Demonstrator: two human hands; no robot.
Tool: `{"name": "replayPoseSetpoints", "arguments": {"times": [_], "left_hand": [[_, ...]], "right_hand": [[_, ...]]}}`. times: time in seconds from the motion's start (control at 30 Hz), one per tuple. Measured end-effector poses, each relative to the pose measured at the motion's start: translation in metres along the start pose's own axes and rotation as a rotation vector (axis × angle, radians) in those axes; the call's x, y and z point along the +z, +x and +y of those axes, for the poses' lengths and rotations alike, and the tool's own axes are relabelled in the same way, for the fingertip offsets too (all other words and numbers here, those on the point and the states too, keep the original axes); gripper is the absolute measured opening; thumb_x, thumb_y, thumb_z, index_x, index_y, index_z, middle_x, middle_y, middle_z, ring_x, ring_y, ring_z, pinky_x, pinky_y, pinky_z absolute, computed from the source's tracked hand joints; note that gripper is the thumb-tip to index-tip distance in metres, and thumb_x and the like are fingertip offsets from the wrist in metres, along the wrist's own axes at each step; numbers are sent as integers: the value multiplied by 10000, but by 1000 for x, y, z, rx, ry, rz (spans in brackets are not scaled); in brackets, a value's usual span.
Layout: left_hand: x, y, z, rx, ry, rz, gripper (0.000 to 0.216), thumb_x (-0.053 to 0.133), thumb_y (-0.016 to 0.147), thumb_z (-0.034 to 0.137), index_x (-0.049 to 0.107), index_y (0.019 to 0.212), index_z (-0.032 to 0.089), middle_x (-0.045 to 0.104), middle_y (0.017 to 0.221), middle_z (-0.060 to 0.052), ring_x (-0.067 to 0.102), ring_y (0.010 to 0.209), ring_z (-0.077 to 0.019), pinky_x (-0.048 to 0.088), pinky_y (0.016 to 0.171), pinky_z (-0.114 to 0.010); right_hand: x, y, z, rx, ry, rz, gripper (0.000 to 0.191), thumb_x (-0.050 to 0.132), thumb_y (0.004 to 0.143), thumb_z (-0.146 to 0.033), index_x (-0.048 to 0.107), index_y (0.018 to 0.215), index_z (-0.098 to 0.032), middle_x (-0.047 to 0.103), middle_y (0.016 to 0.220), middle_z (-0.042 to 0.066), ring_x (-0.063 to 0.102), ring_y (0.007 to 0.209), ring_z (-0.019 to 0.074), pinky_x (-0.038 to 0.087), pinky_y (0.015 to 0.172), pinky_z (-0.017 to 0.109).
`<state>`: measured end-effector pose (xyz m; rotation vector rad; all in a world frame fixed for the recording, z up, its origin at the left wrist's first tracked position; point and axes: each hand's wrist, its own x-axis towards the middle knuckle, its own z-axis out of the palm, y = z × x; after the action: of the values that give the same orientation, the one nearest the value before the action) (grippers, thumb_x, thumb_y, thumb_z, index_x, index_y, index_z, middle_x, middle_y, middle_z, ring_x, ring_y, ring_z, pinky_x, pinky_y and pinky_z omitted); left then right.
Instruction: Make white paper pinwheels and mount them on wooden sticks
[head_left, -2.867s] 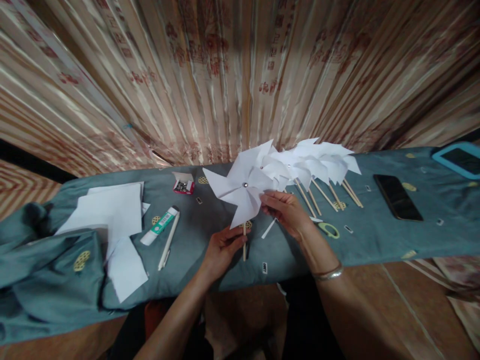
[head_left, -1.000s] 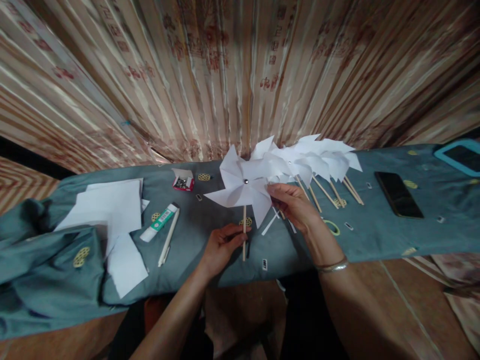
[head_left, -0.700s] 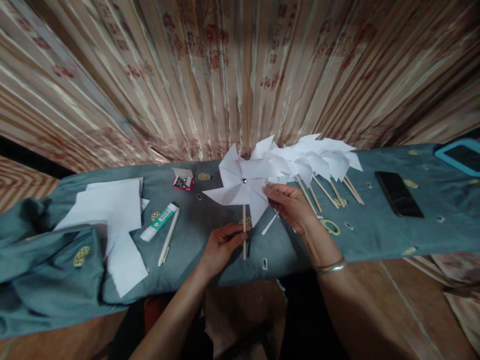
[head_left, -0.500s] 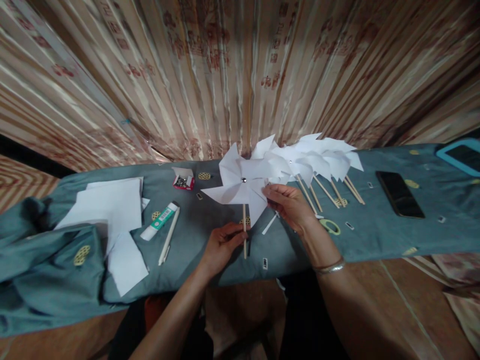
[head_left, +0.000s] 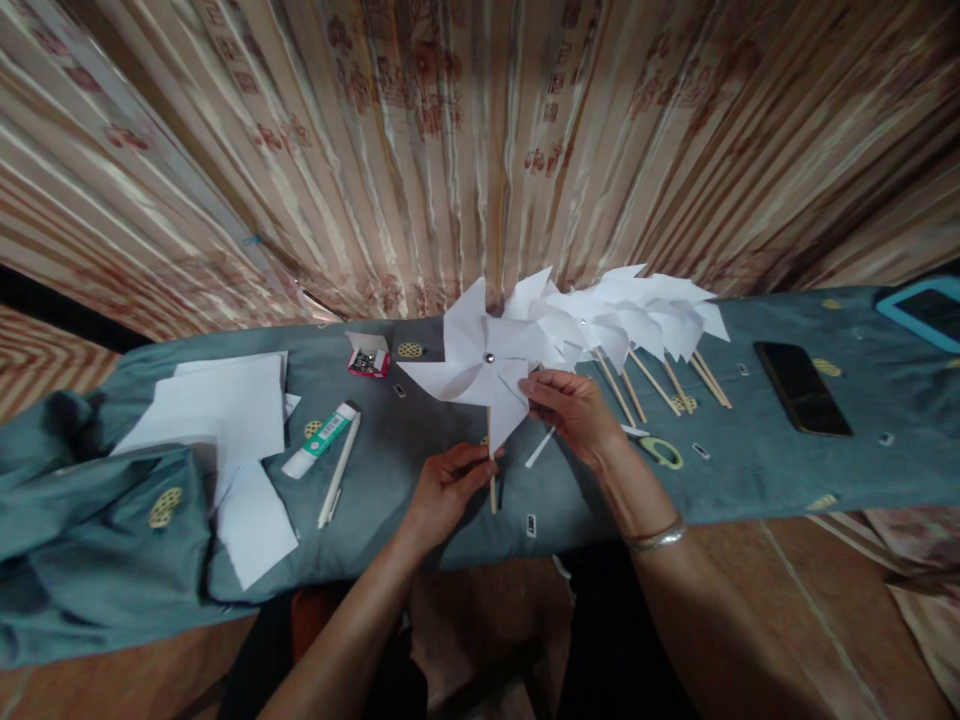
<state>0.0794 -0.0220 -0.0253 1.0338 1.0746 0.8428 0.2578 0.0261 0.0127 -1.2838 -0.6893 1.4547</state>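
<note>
My left hand (head_left: 448, 486) is closed around the wooden stick (head_left: 492, 490) of a white paper pinwheel (head_left: 480, 372), holding it upright over the teal cloth (head_left: 420, 470). A silver pin sits at the wheel's centre. My right hand (head_left: 576, 413) pinches the pinwheel's lower right blade with its fingertips. Behind my right hand lies a row of several finished white pinwheels (head_left: 630, 320) on sticks.
White paper sheets (head_left: 217, 420) lie at the left, with a glue stick (head_left: 322, 440), a white pen (head_left: 339, 470) and a small box of pins (head_left: 367, 360). Green-handled scissors (head_left: 660, 452), a black phone (head_left: 802, 388) and a blue-cased tablet (head_left: 926, 312) lie to the right. A striped curtain hangs behind.
The pinwheel's blades have turned under my right fingers, which stay at its lower right edge. My left hand has kept its hold on the stick in nearly the same place.
</note>
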Motion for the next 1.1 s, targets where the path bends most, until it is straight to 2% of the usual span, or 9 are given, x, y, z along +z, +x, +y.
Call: {"name": "replayPoseSetpoints", "arguments": {"times": [0.27,0.4,0.7,0.9,1.0,1.1], "left_hand": [[0,1,-2,11,-3,-1,280,724,684,343,777,899,172,681,795,-35,555,727,-152,434,671,-256],[0,2,-3,-1,11,8,268,723,684,341,780,885,172,699,809,-41,551,689,-145,442,662,-259],[0,3,0,37,-15,29,221,730,683,327,780,837,176,672,745,-28,552,671,-137,445,636,-245],[-2,3,4,33,-16,46,237,728,687,311,784,874,176,698,783,-42,558,678,-139,454,637,-245],[-1,2,5,26,8,43,246,725,695,304,782,899,177,720,860,-63,583,727,-159,472,669,-262],[-1,0,5,17,32,15,234,727,696,311,782,882,181,714,849,-61,579,704,-156,471,653,-266]], "right_hand": [[5,-1,8,7,36,-32,332,901,437,-395,712,623,-195,622,541,-40,554,507,81,504,498,211],[8,-2,12,17,30,-50,326,896,453,-400,717,636,-199,652,568,-26,589,518,94,505,497,212],[14,-9,11,33,-121,-139,324,850,520,-469,715,610,-188,682,587,-5,600,521,85,451,491,195],[-3,-11,0,-13,-229,-208,365,816,558,-531,714,611,-184,667,545,1,527,450,75,394,452,211],[-19,-8,-11,-102,-202,-136,345,802,588,-529,708,596,-198,655,543,3,470,436,73,322,420,222],[-31,-2,-18,-262,-140,44,296,801,601,-496,694,589,-220,660,584,1,436,452,78,330,443,241]]}}
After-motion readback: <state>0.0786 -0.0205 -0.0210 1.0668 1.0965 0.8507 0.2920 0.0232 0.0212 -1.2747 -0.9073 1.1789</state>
